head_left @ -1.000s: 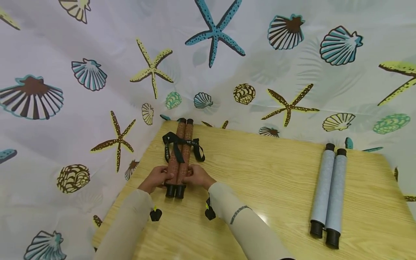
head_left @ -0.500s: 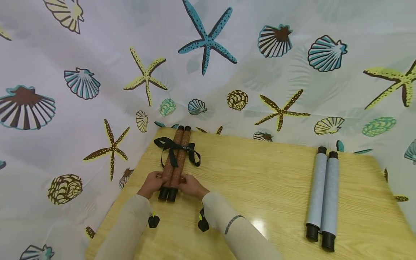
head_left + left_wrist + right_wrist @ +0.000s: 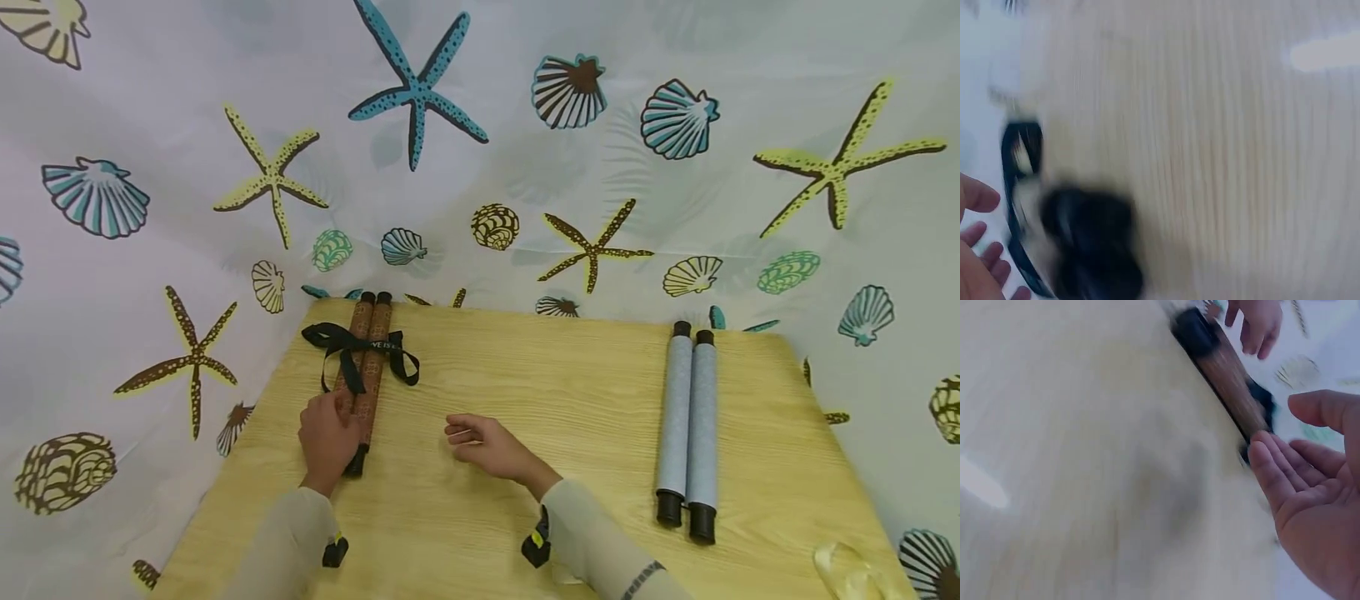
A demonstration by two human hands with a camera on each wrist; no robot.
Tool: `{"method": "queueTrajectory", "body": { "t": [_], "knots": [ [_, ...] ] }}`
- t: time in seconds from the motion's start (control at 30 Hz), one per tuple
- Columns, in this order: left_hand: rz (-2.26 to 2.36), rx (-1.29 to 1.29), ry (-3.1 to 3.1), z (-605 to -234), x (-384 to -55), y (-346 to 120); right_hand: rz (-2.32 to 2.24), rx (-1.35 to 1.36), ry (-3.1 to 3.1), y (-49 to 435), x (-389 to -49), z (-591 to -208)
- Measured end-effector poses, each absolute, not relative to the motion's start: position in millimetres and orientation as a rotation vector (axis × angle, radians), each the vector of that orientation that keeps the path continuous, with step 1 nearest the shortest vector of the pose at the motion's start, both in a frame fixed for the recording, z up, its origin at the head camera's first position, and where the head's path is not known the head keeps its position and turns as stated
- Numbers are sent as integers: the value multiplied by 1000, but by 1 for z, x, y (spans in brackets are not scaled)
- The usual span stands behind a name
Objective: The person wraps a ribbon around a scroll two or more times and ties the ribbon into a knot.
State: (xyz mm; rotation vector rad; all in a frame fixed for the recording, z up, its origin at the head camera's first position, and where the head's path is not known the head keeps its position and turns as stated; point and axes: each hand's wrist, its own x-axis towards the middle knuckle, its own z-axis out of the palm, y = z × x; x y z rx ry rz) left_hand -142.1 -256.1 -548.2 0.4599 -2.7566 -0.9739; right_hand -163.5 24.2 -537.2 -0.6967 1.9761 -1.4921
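Note:
Two brown patterned rolls of a scroll (image 3: 371, 383) lie side by side at the table's left, with black end caps. A black ribbon (image 3: 342, 340) with printed letters is tied around them in a bow. My left hand (image 3: 327, 437) overlaps the near part of the rolls in the head view. From the right wrist, that left hand (image 3: 1261, 322) appears beside the scroll (image 3: 1232, 381), fingers hanging loose. The left wrist view is blurred; black end caps (image 3: 1094, 244) show away from the fingers. My right hand (image 3: 491, 450) hovers to the scroll's right, fingers loosely bent, holding nothing.
A second scroll with pale blue-grey rolls (image 3: 675, 425) and black ends lies at the right of the wooden table (image 3: 525, 358). A pale yellow ribbon (image 3: 843, 567) shows at the lower right. Shell-and-starfish cloth (image 3: 450, 192) hangs behind and along the left side.
The right hand has let go of the brown scroll and moved right. My left hand has loosened from the scroll's edge. The head view has turned right, bringing the yellow ribbon into sight.

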Motion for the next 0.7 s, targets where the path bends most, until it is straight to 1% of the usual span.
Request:
{"method": "queueTrajectory", "body": {
  "t": [0.07, 0.17, 0.33, 0.43, 0.57, 0.7],
  "knots": [
    [-930, 284, -2738, -548, -140, -227, -1480, -687, 2050, 59, -160, -531],
    [-901, -59, -2758, -548, -130, -170, -1449, -653, 2190, 108, -153, -520],
    [-864, -658, -2868, -560, -91, -75, -1360, -576, 2433, 173, -131, -506],
    [-768, -966, -2927, -570, -68, -31, -1332, -522, 2477, 199, -115, -505],
    [-535, -1207, -2890, -578, -50, 8, -1313, -498, 2451, 216, -100, -506],
    [-383, -1272, -2873, -581, -47, 26, -1280, -484, 2445, 226, -88, -509]
  ]
}}
